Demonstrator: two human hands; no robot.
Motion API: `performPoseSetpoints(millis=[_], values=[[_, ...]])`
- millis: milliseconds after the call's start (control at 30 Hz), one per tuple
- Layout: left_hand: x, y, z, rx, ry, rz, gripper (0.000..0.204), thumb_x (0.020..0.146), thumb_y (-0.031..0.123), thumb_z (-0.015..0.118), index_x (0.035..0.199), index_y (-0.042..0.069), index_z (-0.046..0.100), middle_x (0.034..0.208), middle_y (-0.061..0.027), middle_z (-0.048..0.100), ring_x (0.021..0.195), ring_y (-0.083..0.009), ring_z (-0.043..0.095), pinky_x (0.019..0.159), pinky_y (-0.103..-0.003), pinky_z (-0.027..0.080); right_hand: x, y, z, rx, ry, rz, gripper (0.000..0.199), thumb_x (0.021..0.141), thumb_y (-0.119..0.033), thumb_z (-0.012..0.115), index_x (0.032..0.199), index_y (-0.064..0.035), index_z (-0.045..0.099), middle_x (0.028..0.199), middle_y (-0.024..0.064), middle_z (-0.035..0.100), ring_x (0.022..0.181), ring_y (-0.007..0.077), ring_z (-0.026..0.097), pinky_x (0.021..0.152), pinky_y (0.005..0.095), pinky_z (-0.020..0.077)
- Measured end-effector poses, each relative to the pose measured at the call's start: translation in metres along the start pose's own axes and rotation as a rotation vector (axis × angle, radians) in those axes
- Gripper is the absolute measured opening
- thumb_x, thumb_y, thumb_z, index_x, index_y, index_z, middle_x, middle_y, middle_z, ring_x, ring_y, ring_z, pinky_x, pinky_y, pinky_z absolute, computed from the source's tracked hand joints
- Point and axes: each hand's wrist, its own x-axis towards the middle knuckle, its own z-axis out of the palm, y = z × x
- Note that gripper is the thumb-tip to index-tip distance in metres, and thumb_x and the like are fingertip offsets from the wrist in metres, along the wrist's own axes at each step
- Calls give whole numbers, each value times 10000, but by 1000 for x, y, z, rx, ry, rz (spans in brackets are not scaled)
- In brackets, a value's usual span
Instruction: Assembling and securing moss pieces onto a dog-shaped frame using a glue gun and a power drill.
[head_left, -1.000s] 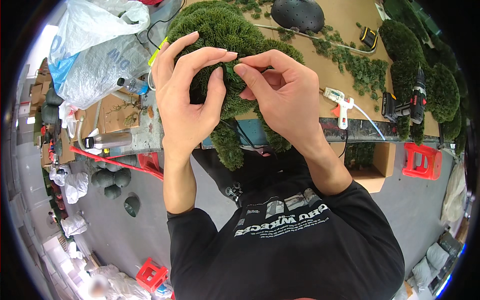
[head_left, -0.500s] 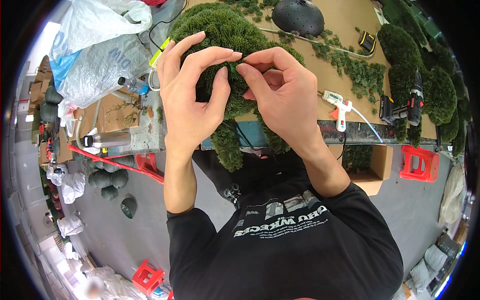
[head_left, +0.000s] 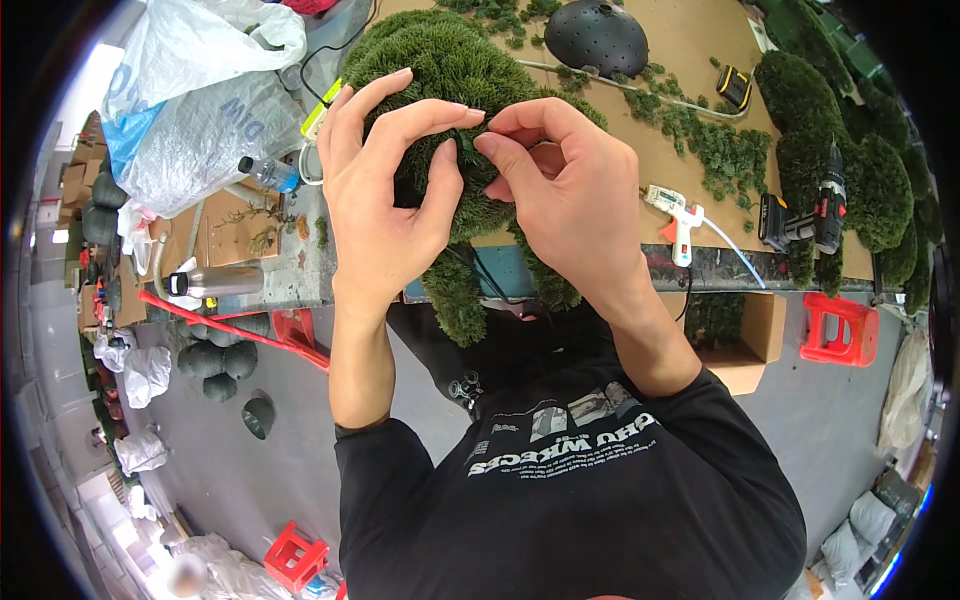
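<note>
A thick clump of artificial green foliage (head_left: 440,60), rounded at the top, lies at the table's near edge, with shaggy green lengths hanging over it. Above the clump is my left hand (head_left: 392,205), its fingers curved and spread, thumb apart from the forefinger. My right hand (head_left: 575,185) faces it from the right, thumb and forefinger pinched together close to the left thumb tip. A small bit of green shows between the two hands; whether it is held or part of the foliage behind, I cannot make out.
A glue gun (head_left: 683,222), a cordless drill (head_left: 830,205) and a perforated black dome (head_left: 597,38) are on the table. At left are plastic bags (head_left: 215,120) and a steel bottle (head_left: 222,280). An open cardboard box (head_left: 765,325) and red stool (head_left: 840,330) stand below right.
Both hands hold nearly the same pose over the foliage. The right hand has shifted very slightly to the right and down.
</note>
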Motion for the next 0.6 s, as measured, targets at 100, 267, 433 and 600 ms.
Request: performPoseSetpoints(millis=[100, 267, 433, 600], values=[[0, 1, 0, 2, 1, -3, 310, 833, 15, 702, 1120, 126, 737, 1053, 32, 791, 1295, -317, 592, 1168, -547, 327, 0, 1, 0, -32, 3, -9, 126, 957, -31, 735, 1046, 52, 705, 878, 68, 746, 738, 112, 744, 633, 254, 616], [0, 0, 1, -3, 7, -3, 300, 833, 17, 701, 1109, 126, 742, 1050, 33, 790, 1295, -314, 593, 1169, -547, 326, 0, 2, -1, -48, -15, -42, 152, 957, -32, 731, 1076, 57, 700, 900, 86, 747, 761, 117, 747, 659, 259, 630], [0, 0, 0, -3, 7, -4, 297, 833, 18, 700, 1105, 128, 745, 1050, 33, 789, 1294, -311, 595, 1169, -547, 326, 0, -3, -1, -80, -20, -24, 158, 954, -38, 733, 1073, 57, 693, 890, 84, 745, 747, 106, 738, 656, 262, 632], [0, 0, 0, 4, 10, 1, 298, 832, 19, 702, 1105, 131, 747, 1054, 34, 785, 1290, -310, 596, 1168, -549, 328, 4, 0, 0, -75, -35, -10, 138, 954, -41, 735, 1042, 52, 686, 874, 78, 740, 729, 99, 728, 660, 258, 631]])
